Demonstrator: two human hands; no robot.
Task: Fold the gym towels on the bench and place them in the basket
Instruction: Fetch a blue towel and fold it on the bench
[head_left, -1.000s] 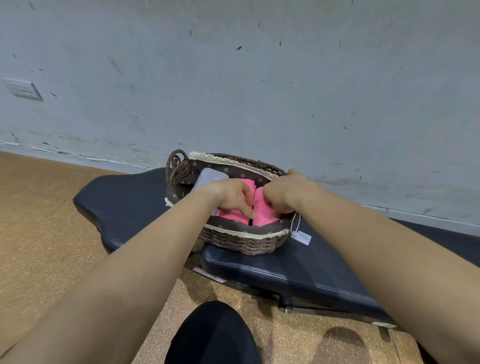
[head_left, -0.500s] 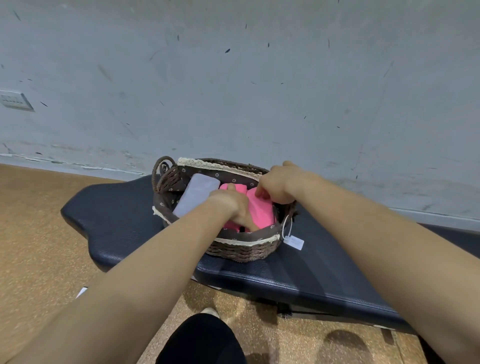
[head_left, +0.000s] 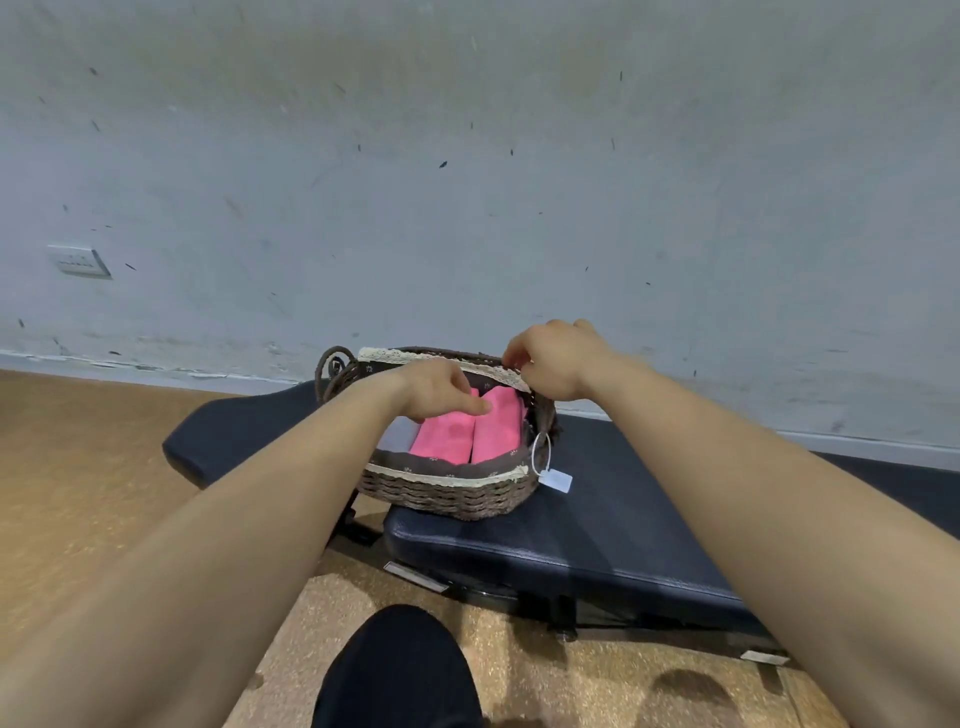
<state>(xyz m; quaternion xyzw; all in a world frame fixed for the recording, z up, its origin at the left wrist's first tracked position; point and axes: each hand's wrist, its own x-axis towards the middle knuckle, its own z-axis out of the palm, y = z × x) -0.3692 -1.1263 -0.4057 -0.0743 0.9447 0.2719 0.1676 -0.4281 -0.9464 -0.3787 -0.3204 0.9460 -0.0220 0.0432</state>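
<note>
Black padded counter (head_left: 597, 525) stands on a cork-brown floor (head_left: 78, 467) against a scuffed grey wall (head_left: 467, 208). Wicker basket (head_left: 457, 493) sits on it, holding two folded pink towels (head_left: 467, 436) beside a grey towel (head_left: 397, 434). Left hand (head_left: 441, 389) rests straight-fingered on the pink towels. Right hand (head_left: 558, 358) curls at the far rim, grip undetermined.

A gym or home workout room was suggested by a black padded weight bench (head_left: 597, 519) set on a speckled cork-coloured floor (head_left: 78, 493). A bare, scuffed grey wall (head_left: 467, 208) with a switch plate (head_left: 78, 260) low on its left was seen behind it.
</note>
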